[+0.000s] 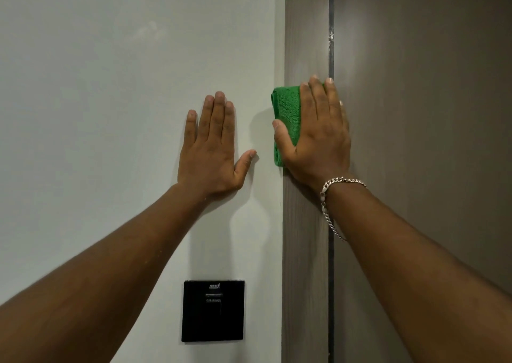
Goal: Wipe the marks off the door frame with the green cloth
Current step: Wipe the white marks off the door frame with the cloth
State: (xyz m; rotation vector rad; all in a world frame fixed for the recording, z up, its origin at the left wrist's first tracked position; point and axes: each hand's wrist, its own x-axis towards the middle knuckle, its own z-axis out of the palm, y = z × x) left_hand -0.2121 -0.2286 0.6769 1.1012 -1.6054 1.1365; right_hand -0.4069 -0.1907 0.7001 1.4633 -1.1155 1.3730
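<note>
A folded green cloth (286,116) is pressed flat against the grey-brown wood-grain door frame (306,30), its left edge hanging over onto the wall. My right hand (318,138), with a silver chain bracelet at the wrist, lies spread over the cloth and holds it to the frame. Whitish marks (331,37) show on the dark strip at the frame's right edge, above my fingertips. My left hand (212,149) rests flat on the white wall, fingers apart, holding nothing.
A black square switch plate (212,310) is mounted on the white wall (110,71) below my left hand. The brown door (429,85) fills the right side, next to the frame.
</note>
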